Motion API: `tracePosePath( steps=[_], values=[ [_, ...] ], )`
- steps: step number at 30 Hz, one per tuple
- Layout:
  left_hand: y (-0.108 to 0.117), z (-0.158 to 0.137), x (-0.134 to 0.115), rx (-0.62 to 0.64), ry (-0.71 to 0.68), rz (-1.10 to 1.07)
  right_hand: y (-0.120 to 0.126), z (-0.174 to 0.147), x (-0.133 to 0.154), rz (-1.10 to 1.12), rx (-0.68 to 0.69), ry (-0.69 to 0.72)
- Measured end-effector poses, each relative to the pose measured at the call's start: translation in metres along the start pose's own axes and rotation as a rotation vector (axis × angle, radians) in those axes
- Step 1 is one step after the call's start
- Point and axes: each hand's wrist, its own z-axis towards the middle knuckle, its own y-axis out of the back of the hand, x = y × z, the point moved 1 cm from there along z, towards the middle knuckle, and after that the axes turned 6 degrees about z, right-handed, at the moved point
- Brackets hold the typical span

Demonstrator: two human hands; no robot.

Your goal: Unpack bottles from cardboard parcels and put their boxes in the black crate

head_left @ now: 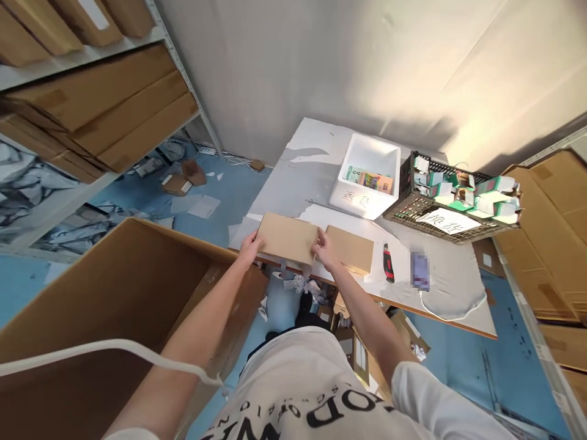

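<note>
Between my two hands is a flat brown cardboard box (288,237), held at the table's front left edge. My left hand (251,247) grips its left end and my right hand (323,249) grips its right end, fingers closed on the cardboard. Just right of my right hand, a second brown cardboard box (351,249) lies on the white table (316,159). Beyond it lie a red and black utility knife (388,263) and a phone (420,271) with a white cable.
A white bin (362,201) with colourful packets and a black crate (406,205) of small boxes stand at the back. A large open carton (105,293) fills the lower left. Shelves (160,30) with cartons rise behind it. Paper scraps and boxes litter the blue floor.
</note>
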Motion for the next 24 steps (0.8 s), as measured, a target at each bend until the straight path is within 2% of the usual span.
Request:
tracePosePath(
  steps=[4, 8, 11, 14, 17, 18, 20, 23, 24],
  values=[
    [-0.027, 0.041, 0.008, -0.014, 0.048, 0.07, 0.01, 0.043, -0.007, -0.251, 0.108, 0.041],
    [-0.048, 0.073, 0.025, -0.075, 0.139, 0.112, 0.017, 0.072, -0.014, -0.295, 0.221, 0.048],
    [-0.054, 0.088, 0.036, -0.094, 0.145, 0.156, 0.023, 0.079, -0.019, -0.281, 0.262, 0.031],
    [-0.051, 0.095, 0.039, -0.074, 0.139, 0.228, 0.032, 0.077, -0.018, -0.267, 0.28, 0.027],
    [-0.045, 0.094, 0.032, -0.062, 0.122, 0.439, 0.054, 0.067, -0.012, -0.258, 0.252, 0.033],
    [-0.046, 0.091, 0.026, -0.069, 0.077, 0.554, 0.066, 0.061, -0.01, -0.257, 0.229, 0.037],
    [-0.053, 0.08, 0.014, -0.056, -0.099, 0.803, 0.099, 0.046, -0.007, -0.259, 0.167, 0.044],
    [-0.082, 0.054, 0.002, 0.155, -0.456, 1.048, 0.16, 0.011, -0.013, -0.295, -0.003, 0.035],
    [-0.094, 0.045, 0.003, 0.255, -0.551, 1.087, 0.18, -0.003, -0.019, -0.337, -0.134, 0.027]
  ],
)
